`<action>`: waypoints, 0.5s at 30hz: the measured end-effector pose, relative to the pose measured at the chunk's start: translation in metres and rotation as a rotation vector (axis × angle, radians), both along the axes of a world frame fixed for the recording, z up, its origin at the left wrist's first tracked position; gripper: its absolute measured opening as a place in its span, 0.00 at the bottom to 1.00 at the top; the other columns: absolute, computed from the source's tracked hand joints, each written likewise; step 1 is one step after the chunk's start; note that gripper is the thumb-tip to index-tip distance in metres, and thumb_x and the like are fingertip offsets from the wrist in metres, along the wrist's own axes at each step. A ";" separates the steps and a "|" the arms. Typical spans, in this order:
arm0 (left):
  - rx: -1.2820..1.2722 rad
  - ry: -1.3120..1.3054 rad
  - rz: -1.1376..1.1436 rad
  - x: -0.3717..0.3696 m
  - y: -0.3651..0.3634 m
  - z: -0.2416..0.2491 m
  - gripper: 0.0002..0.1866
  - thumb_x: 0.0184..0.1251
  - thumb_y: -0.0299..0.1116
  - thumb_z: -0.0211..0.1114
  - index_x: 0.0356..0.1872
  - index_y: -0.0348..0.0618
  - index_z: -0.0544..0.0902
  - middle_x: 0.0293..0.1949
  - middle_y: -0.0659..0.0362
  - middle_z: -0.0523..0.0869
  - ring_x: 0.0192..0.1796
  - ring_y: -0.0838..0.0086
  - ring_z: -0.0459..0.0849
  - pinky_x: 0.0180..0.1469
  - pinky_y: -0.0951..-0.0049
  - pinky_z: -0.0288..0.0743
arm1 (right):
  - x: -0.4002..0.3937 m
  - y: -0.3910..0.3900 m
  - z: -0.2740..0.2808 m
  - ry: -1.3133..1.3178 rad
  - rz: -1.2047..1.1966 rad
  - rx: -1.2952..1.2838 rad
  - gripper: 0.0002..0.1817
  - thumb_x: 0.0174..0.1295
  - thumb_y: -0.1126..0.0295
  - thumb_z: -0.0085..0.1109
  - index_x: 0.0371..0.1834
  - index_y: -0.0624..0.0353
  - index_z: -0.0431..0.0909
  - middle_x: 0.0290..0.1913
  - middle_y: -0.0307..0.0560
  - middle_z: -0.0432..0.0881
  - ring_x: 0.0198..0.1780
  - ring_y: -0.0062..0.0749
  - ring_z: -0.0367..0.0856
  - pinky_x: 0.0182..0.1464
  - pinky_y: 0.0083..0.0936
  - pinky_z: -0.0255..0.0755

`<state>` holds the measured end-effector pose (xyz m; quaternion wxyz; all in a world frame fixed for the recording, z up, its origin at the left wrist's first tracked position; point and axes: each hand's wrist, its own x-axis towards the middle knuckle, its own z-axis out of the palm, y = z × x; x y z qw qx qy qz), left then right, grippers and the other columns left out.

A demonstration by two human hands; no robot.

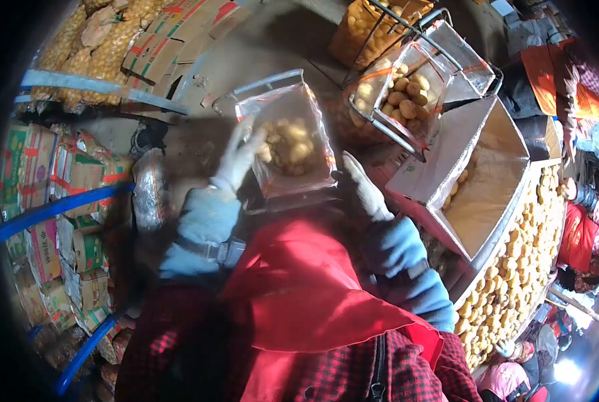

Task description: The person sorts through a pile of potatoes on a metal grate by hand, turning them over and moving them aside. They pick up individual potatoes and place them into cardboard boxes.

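Observation:
A clear-lined box of potatoes [291, 149] stands in front of me, blurred, in a metal frame [269, 81]. My left hand [236, 155], in a pale glove, is at the box's left side with its fingers apart; it holds nothing that I can see. On the other side, my right hand [364, 184], gloved too, is stretched out just off the box's right edge, with nothing in it. Right of it is an open cardboard box [494, 157] with a few potatoes inside. A second lined box of potatoes [407, 94] stands in a metal frame further back.
Potatoes [507, 268] cover a long surface at the right, with co-workers [581, 234] beyond it. Flattened cartons [88, 248] are stacked at the left behind a blue rail [65, 211]. Net sacks of potatoes [105, 50] lie at the back left; another sack [370, 30] stands at the back.

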<state>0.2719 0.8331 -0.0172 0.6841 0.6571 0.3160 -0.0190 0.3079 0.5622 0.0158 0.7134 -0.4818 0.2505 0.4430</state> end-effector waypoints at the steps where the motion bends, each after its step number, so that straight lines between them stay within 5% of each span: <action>1: -0.044 0.036 -0.006 -0.002 0.012 0.008 0.28 0.78 0.47 0.67 0.74 0.55 0.73 0.63 0.59 0.81 0.57 0.73 0.84 0.55 0.72 0.78 | -0.005 -0.015 -0.005 -0.039 0.010 -0.041 0.34 0.78 0.46 0.54 0.82 0.44 0.62 0.60 0.47 0.79 0.54 0.44 0.81 0.56 0.42 0.77; 2: -0.101 0.016 0.026 -0.004 0.019 0.006 0.27 0.78 0.47 0.67 0.74 0.57 0.74 0.62 0.61 0.81 0.56 0.72 0.85 0.54 0.71 0.78 | -0.009 -0.031 0.014 0.007 -0.003 0.041 0.29 0.79 0.55 0.55 0.80 0.49 0.65 0.61 0.49 0.80 0.55 0.44 0.82 0.57 0.45 0.78; 4: -0.086 0.002 0.081 -0.003 0.028 0.003 0.26 0.80 0.50 0.62 0.73 0.56 0.75 0.61 0.58 0.83 0.57 0.66 0.85 0.59 0.64 0.78 | -0.033 -0.070 -0.037 -0.527 0.188 -0.035 0.29 0.80 0.53 0.53 0.79 0.50 0.66 0.63 0.48 0.79 0.59 0.46 0.81 0.59 0.44 0.79; 6: -0.037 -0.002 0.120 0.003 0.026 -0.001 0.26 0.80 0.49 0.62 0.73 0.55 0.75 0.62 0.58 0.83 0.56 0.67 0.86 0.58 0.65 0.79 | -0.054 -0.088 -0.040 -0.502 0.036 -0.002 0.27 0.80 0.52 0.52 0.76 0.52 0.68 0.63 0.48 0.79 0.59 0.47 0.81 0.60 0.43 0.79; 8: 0.036 -0.019 0.118 0.014 0.020 -0.008 0.25 0.82 0.48 0.60 0.73 0.52 0.75 0.65 0.56 0.82 0.53 0.66 0.87 0.56 0.66 0.81 | -0.068 -0.093 -0.002 0.079 -0.456 0.155 0.25 0.80 0.53 0.53 0.73 0.53 0.72 0.59 0.48 0.82 0.57 0.46 0.82 0.59 0.43 0.80; 15: 0.032 -0.290 -0.196 0.079 -0.084 -0.006 0.24 0.85 0.42 0.56 0.75 0.44 0.73 0.69 0.55 0.80 0.55 0.67 0.87 0.61 0.66 0.80 | -0.102 -0.127 0.036 0.075 -0.643 0.062 0.24 0.78 0.57 0.57 0.73 0.51 0.72 0.57 0.47 0.82 0.54 0.38 0.82 0.57 0.39 0.81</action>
